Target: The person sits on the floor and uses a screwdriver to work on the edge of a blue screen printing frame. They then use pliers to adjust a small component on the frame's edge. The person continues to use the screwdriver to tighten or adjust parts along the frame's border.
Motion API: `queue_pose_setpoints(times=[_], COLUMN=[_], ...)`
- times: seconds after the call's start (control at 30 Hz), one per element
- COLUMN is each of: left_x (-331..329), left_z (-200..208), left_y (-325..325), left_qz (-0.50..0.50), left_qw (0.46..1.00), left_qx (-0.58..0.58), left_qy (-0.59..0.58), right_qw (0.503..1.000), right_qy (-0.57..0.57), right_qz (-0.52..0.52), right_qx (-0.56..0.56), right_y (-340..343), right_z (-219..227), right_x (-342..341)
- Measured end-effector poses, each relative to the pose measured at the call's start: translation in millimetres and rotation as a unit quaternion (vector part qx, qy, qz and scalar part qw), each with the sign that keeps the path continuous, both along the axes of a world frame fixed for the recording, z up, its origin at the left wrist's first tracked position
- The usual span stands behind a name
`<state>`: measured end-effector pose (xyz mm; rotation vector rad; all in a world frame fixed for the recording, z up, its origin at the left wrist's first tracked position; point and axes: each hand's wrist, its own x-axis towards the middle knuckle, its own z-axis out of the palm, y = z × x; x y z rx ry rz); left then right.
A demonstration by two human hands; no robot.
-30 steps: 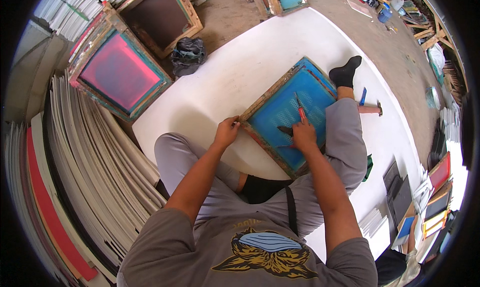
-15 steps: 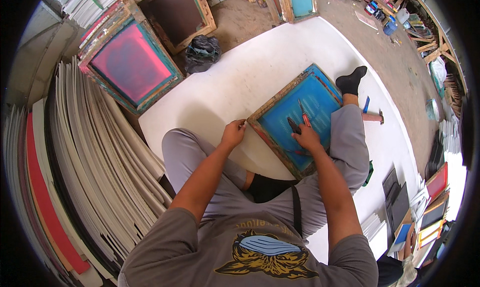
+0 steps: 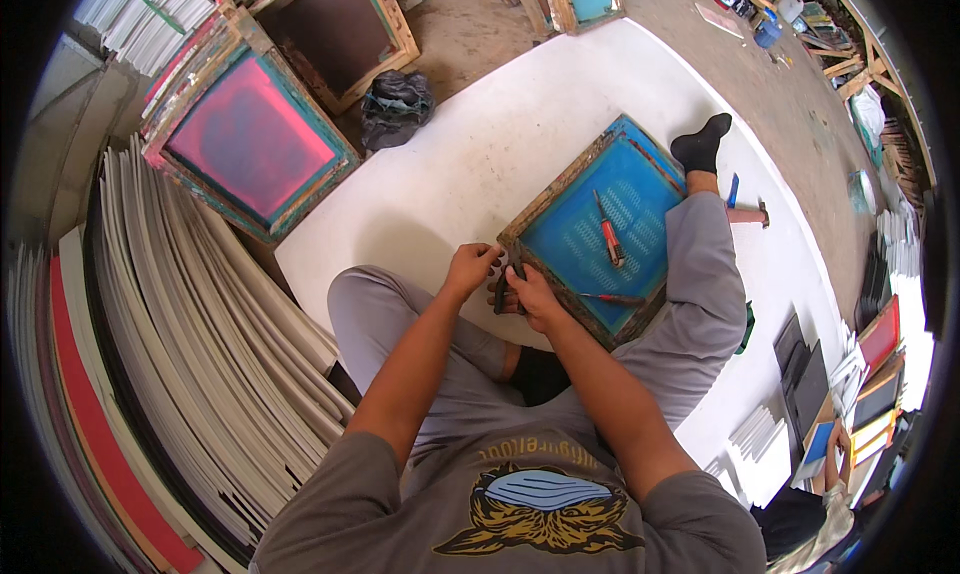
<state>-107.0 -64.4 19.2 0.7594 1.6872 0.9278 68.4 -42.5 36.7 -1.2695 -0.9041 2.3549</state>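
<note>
A wooden screen-printing frame [image 3: 560,191] with blue mesh lies tilted on the white board between my legs. At its left corner my left hand [image 3: 474,270] is closed in a pinch; whatever its fingertips hold is too small to make out. Right beside it, my right hand [image 3: 535,299] grips dark-handled pliers [image 3: 501,292], their jaws partly hidden near the corner. A red-handled screwdriver [image 3: 611,242] rests on the mesh. Closer to me, another thin red-handled tool [image 3: 612,297] lies across the mesh near the frame's edge.
A hammer [image 3: 748,216] and a blue-handled tool [image 3: 733,189] lie beyond my right leg. Stacked sheets [image 3: 200,324] line the left. A pink screen frame [image 3: 255,139] and a black plastic bag [image 3: 397,109] stand at the far left. Another person's hand [image 3: 838,459] shows at lower right.
My right hand has taken the pliers off the blue mesh and brought them left to the frame's corner, beside my left hand. The screwdriver stays on the mesh.
</note>
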Motion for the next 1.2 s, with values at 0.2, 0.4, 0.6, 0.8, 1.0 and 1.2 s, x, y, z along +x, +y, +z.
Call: queue_pose_setpoints(times=[0.2, 0.4, 0.6, 0.8, 1.0, 1.2], left_x=[-5.7, 0.9, -5.1, -3.9, -5.3, -3.1], left_z=[0.2, 10.8, 0.4, -2.1, 8.7, 6.8], left_y=[-1.8, 4.1, -1.2, 4.1, 4.6, 6.0], left_qz=[0.012, 0.008, 0.021, 0.014, 0.033, 0.044], left_qw=[1.0, 1.0, 0.999, 0.999, 0.997, 0.997], left_qx=[0.009, 0.008, 0.016, 0.021, -0.015, -0.008], left_qy=[-0.011, 0.003, 0.033, 0.046, 0.061, 0.056], right_qw=[1.0, 0.995, 0.993, 0.982, 0.979, 0.976], right_qy=[-0.002, -0.02, 0.018, 0.054, 0.033, -0.027], right_qz=[-0.015, -0.091, -0.117, -0.153, -0.151, -0.188], right_qx=[0.005, 0.017, -0.019, -0.098, -0.132, -0.108], right_y=[-2.4, -5.0, -10.4, -10.3, -8.8, -10.6], right_z=[-12.4, -38.6, -28.0, -32.9, -37.6, -34.9], right_x=[-18.3, -20.8, -30.2, -36.2, -47.9, -57.1])
